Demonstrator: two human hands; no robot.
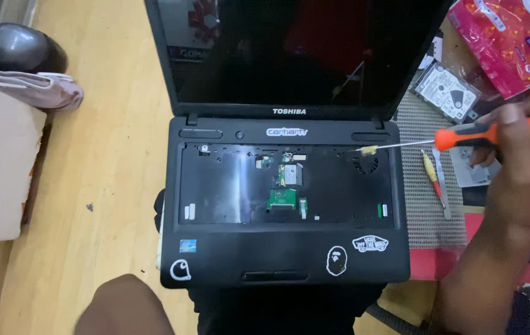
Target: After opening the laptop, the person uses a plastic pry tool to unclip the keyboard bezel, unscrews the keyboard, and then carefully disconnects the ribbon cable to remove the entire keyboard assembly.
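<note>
The orange-handled screwdriver (494,132) is gripped in the curled fingers of the right hand (519,167), its tip at the upper right of the keyboardless laptop (285,205); the shaft is best held steady; the left hand is unseen.

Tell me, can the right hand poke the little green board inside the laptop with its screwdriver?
Probably yes: the right hand holds the screwdriver over the open laptop, and the green board lies uncovered.
</note>
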